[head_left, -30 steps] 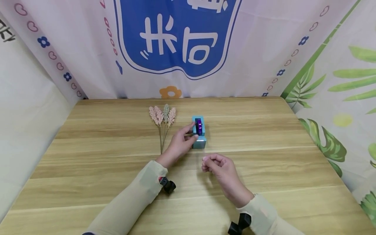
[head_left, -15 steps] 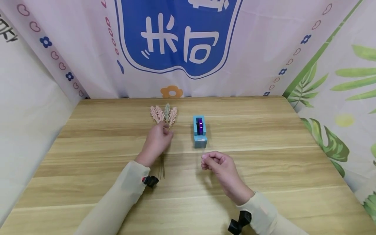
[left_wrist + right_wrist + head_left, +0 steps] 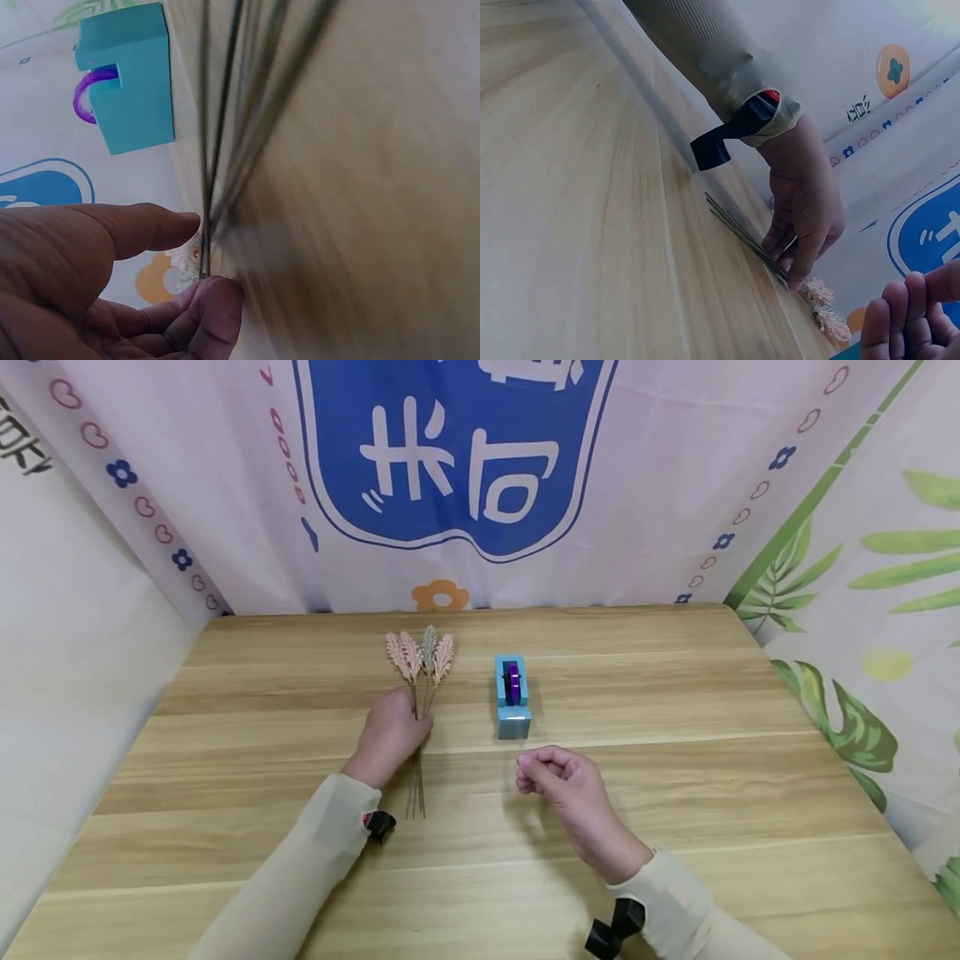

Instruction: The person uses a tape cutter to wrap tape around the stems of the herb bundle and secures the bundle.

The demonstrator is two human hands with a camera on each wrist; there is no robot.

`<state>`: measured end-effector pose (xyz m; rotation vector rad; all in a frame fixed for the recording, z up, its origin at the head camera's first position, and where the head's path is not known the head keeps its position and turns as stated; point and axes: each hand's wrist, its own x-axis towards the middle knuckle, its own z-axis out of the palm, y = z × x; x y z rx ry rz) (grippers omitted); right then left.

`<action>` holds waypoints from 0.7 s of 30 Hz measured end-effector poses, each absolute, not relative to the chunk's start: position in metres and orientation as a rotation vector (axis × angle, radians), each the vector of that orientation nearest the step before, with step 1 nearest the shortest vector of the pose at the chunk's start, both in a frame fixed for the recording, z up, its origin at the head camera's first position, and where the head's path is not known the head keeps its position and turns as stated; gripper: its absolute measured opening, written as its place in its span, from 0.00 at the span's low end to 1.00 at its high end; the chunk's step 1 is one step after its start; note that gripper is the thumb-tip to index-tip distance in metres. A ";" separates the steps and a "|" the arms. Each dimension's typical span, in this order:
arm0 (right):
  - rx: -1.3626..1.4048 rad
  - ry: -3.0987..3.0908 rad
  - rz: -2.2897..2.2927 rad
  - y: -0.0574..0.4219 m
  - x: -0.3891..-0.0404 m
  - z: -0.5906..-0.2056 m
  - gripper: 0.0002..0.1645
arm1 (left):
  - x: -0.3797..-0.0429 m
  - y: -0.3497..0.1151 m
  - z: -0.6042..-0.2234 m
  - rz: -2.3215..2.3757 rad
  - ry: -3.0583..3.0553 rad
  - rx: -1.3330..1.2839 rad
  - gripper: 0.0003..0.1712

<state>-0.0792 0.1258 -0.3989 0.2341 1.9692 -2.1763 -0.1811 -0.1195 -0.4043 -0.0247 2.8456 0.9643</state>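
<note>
In the head view, my left hand has its curled fingers and thumb around the thin stems of several artificial flowers, with pink and grey-green heads. The stems run between thumb and fingertips in the left wrist view, and their bare ends point toward me. A light-blue tape dispenser with a purple reel stands to the right of the flowers. Just in front of it, my right hand pinches thumb against forefinger. A faint clear strip of tape shows between dispenser and fingertips.
Everything stands on a wood-grain table. Behind it hangs a printed cloth, with a leaf-patterned one at the right. Black cameras sit on both wrists.
My left hand has let go of the tape dispenser, moved left to the flowers, then slid down from below the heads to the stems. The right hand stays in place.
</note>
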 end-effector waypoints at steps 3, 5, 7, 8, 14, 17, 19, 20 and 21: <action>0.231 1.967 -2.179 0.126 -0.079 -0.399 0.07 | -0.183 -0.120 -0.406 0.945 2.839 -0.036 0.13; 0.228 1.964 -2.179 0.126 -0.079 -0.400 0.08 | -0.184 -0.120 -0.407 0.941 2.825 -0.047 0.12; 0.226 1.963 -2.177 0.126 -0.079 -0.400 0.08 | -0.185 -0.120 -0.407 0.936 2.814 -0.058 0.13; 0.226 1.966 -2.177 0.126 -0.079 -0.400 0.08 | -0.185 -0.120 -0.407 0.935 2.806 -0.064 0.13; 0.230 1.957 -2.180 0.125 -0.079 -0.400 0.09 | -0.188 -0.118 -0.405 0.939 2.762 -0.100 0.17; 0.228 1.956 -2.176 0.125 -0.079 -0.400 0.09 | -0.190 -0.119 -0.404 0.949 2.761 -0.102 0.18; 0.229 1.953 -2.176 0.125 -0.079 -0.400 0.09 | -0.190 -0.120 -0.405 0.946 2.779 -0.085 0.20; 0.232 1.952 -2.175 0.124 -0.079 -0.401 0.09 | -0.191 -0.121 -0.406 0.945 2.786 -0.079 0.21; 0.232 1.951 -2.176 0.124 -0.079 -0.401 0.09 | -0.190 -0.121 -0.407 0.949 2.788 -0.078 0.22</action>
